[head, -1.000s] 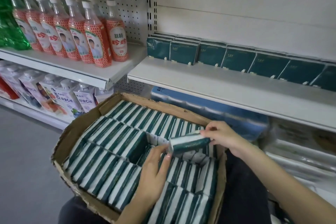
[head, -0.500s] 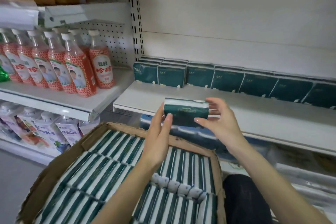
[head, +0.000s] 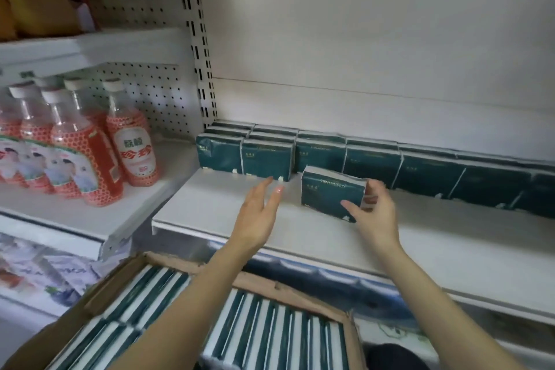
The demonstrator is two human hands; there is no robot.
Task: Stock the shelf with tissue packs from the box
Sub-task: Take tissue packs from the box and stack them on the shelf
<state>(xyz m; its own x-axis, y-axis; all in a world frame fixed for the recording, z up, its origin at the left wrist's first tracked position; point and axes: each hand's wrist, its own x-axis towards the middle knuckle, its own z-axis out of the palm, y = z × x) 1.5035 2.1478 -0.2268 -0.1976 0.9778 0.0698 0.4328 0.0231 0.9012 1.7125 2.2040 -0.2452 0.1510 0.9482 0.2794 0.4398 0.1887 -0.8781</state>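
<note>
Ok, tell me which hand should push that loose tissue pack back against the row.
Right. The right hand already grips the tissue pack at its right end, standing on the shelf just ahead of the row. The left hand is open and off the pack.

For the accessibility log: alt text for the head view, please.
The right hand sets a dark green tissue pack upright on the white metal shelf, in front of a row of matching packs; the left hand hovers open beside it, above the cardboard box.
</note>
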